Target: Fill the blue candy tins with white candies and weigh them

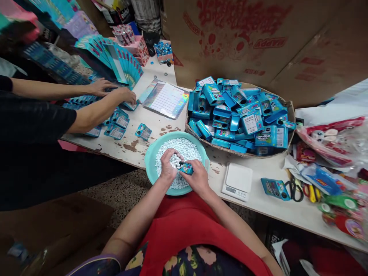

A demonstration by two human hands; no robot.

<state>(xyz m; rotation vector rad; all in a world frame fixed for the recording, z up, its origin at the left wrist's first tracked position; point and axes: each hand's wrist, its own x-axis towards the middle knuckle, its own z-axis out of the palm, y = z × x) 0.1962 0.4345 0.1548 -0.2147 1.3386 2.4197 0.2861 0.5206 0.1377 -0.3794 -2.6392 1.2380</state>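
Observation:
A teal bowl [151, 153] full of small white candies [184, 147] sits at the table's near edge. Over it my left hand [168, 166] is cupped shut around a handful of the white candies. My right hand [197, 177] grips a small blue box [186, 168], held on its side against the left hand's fingertips. Just beyond the bowl stands a wicker basket [289, 109] heaped with several identical blue boxes [238, 111].
A white scale [238, 180] and a flat blue box [274, 188] lie right of the bowl, with scissors [294, 189] and bagged toys beyond. At left another person's hands [115, 92] sort flat blue cartons. Large cardboard boxes stand behind the table.

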